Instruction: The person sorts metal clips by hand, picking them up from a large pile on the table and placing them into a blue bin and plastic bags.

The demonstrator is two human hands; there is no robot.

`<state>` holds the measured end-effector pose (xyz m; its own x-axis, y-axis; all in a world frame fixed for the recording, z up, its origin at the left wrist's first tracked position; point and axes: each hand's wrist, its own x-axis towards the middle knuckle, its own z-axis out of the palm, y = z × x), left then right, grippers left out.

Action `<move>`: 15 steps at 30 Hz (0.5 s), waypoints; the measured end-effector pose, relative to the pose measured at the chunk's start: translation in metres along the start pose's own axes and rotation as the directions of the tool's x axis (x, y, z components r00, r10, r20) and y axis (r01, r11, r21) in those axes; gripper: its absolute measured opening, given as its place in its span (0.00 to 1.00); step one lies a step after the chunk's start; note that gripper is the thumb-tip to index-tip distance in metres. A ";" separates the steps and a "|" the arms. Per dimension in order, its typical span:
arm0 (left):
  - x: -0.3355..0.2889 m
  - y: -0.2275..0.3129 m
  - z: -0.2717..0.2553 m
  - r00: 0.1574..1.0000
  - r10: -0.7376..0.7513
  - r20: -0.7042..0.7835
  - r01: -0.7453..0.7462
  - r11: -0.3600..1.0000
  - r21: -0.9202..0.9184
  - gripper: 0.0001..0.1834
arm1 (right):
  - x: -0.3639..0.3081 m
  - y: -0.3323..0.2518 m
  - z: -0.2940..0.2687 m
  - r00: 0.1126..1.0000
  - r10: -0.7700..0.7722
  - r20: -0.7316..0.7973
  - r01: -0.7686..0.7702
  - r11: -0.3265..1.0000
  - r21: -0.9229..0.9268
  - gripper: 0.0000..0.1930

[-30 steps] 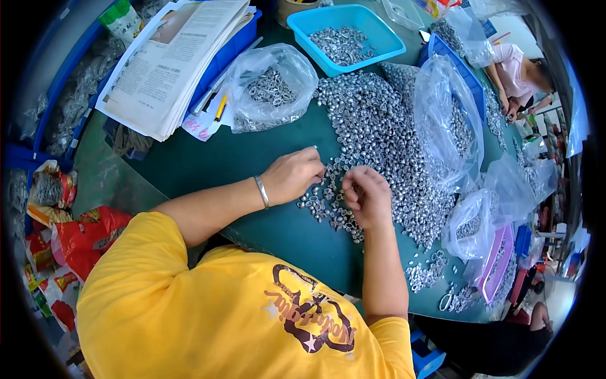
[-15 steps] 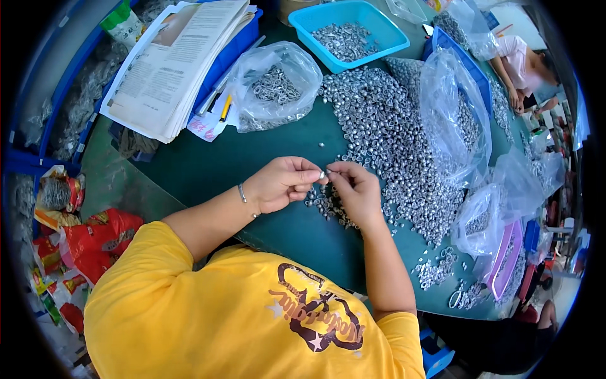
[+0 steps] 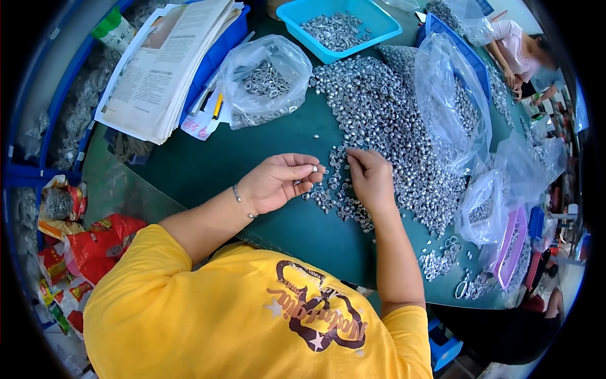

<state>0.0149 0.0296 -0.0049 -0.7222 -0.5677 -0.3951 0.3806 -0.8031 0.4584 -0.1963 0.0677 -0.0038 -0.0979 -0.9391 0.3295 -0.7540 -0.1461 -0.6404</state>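
Observation:
My left hand is held over the green table, palm partly turned up. Its thumb and forefinger pinch a small shiny silver metal piece. Another bit of metal shows lower down, by the curled fingers. At the near left edge of a large heap of small silver metal pieces, my right hand is closed, fingertips drawn together and pointing down. What lies between those fingertips is hidden. Scattered loose metal pieces lie between the two hands.
A clear plastic bag of metal rings stands beyond my left hand, beside a stack of papers and a yellow marker. At the back is a light-blue tub. More bags and a purple tray sit right. A co-worker sits far right.
My hands have come apart from where they met. The right hand has moved right to the heap's edge; the left keeps a metal piece and its fingers have opened somewhat.

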 end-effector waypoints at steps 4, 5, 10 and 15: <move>0.000 0.000 0.000 1.000 0.002 -0.026 -0.002 1.000 0.009 0.08 | 0.002 -0.006 0.005 0.997 0.021 0.072 -0.004 0.973 -0.230 0.05; -0.001 0.000 0.002 1.000 0.003 -0.029 -0.003 1.000 0.014 0.08 | 0.001 -0.005 0.004 0.998 0.013 0.065 0.003 0.973 -0.232 0.04; 0.001 0.000 0.004 0.998 -0.011 -0.058 0.013 0.999 0.031 0.07 | -0.006 0.005 -0.001 0.973 0.204 0.107 -0.228 0.913 0.337 0.04; 0.000 -0.001 0.012 0.996 -0.024 -0.083 0.027 0.999 0.038 0.06 | -0.018 -0.003 -0.017 0.788 0.243 0.565 -0.591 0.043 0.806 0.06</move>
<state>0.0073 0.0324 0.0041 -0.6806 -0.5612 -0.4710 0.3384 -0.8110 0.4773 -0.2034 0.0903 0.0036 0.1069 -0.9517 -0.2880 0.5488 0.2980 -0.7811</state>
